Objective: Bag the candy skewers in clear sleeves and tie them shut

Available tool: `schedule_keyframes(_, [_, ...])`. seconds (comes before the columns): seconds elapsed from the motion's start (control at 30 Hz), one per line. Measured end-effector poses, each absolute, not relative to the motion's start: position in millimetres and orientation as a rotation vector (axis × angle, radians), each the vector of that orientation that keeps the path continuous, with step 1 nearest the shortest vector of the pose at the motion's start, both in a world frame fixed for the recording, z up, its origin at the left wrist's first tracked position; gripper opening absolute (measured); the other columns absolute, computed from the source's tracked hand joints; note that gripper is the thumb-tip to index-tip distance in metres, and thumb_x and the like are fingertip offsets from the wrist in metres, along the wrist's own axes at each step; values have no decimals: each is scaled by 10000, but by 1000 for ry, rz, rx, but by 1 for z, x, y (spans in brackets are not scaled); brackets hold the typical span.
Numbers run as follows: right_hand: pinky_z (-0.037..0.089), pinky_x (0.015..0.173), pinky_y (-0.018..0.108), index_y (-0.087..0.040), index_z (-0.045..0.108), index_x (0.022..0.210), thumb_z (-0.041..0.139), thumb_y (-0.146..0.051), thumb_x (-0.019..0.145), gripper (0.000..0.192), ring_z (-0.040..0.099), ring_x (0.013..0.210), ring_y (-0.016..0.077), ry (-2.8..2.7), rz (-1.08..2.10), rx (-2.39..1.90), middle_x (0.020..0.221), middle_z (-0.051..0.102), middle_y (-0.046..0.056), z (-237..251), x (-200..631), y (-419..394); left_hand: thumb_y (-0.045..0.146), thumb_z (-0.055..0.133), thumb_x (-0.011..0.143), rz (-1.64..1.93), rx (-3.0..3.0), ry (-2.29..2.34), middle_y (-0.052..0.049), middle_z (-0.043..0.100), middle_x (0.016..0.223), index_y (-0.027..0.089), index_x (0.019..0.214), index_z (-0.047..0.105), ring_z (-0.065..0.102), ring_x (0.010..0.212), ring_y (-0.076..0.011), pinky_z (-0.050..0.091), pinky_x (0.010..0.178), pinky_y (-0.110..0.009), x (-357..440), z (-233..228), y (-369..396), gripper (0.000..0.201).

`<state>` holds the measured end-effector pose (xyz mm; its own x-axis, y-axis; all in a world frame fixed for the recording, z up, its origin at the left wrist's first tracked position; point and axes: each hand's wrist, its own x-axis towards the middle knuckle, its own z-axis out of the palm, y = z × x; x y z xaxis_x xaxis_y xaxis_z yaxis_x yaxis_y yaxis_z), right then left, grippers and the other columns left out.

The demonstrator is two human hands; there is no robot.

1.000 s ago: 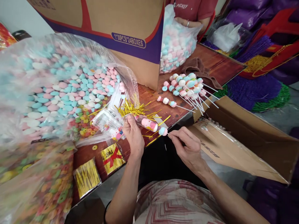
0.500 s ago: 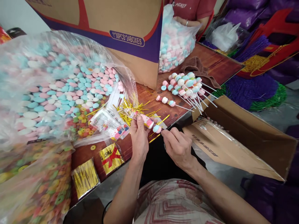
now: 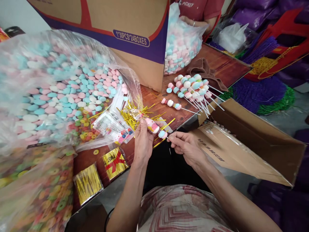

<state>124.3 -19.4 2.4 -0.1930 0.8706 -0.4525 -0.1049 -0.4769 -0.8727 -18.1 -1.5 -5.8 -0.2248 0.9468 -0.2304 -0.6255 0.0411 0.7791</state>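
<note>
My left hand (image 3: 144, 138) is closed round a printed clear plastic sleeve (image 3: 152, 125) that covers the upper part of a marshmallow skewer (image 3: 163, 134). Blue and pink marshmallows stick out of the sleeve's lower end. My right hand (image 3: 184, 145) pinches the skewer's white stick just below them. Gold twist ties (image 3: 131, 116) lie loose on the table behind my left hand, beside a stack of printed sleeves (image 3: 113, 125). Further right, a single skewer (image 3: 171, 103) lies near a pile of marshmallow skewers (image 3: 193, 85).
A large clear bag of marshmallows (image 3: 48, 96) spreads over the table's left, with a bag of gummy rings (image 3: 48, 187) in front. Packs of twist ties (image 3: 88, 183) lie at the edge. A tall carton (image 3: 135, 67) stands behind; an open box (image 3: 260, 145) is at right. Another person (image 3: 202, 13) sits opposite.
My right hand has shifted slightly, its fingers now stretched further along the stick in a pinch. The sleeve and skewer have barely moved. The other things lie as before.
</note>
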Motion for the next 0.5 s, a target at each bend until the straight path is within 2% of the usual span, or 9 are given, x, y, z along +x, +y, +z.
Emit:
schedule_keyframes(0.07, [219, 444, 233, -164, 602, 667, 643, -395, 800, 269, 310, 463, 68, -1111, 1556, -1398, 565, 497, -30, 2, 120, -21, 580, 640, 825, 1554, 481, 991, -51, 696, 817, 168, 865, 641, 689, 802, -172, 551, 795, -324, -15, -7, -3, 414])
schedule_keyframes(0.13, [348, 534, 244, -176, 592, 680, 565, -338, 883, 261, 436, 561, 106, -1357, 1222, -1423, 619, 528, -9, 2, 113, -25, 585, 615, 841, 1555, 517, 1023, -58, 693, 833, 169, 859, 639, 680, 818, -171, 548, 781, -308, -14, -6, -4, 418])
schedule_keyframes(0.2, [409, 634, 262, -180, 615, 753, 493, -277, 945, 248, 519, 670, 138, -1603, 866, -1408, 706, 573, 22, -1, 108, -29, 595, 584, 858, 1548, 541, 1037, -65, 695, 835, 169, 840, 636, 676, 830, -173, 544, 773, -298, -15, -4, -4, 430])
schedule_keyframes(0.33, [411, 619, 250, -177, 636, 875, 425, -207, 1002, 248, 553, 681, 138, -1910, 363, -1364, 770, 595, 55, -7, 103, -34, 620, 559, 859, 1525, 522, 1014, -65, 699, 819, 174, 809, 632, 688, 836, -186, 544, 748, -300, -22, 2, -3, 455])
schedule_keyframes(0.5, [380, 585, 258, -181, 628, 853, 478, -153, 981, 199, 503, 604, 128, -2023, 42, -1317, 717, 578, 36, -12, 106, -37, 499, 711, 802, 1471, 412, 943, -43, 693, 792, 167, 788, 604, 701, 820, -189, 542, 704, -287, -25, -1, -2, 349])
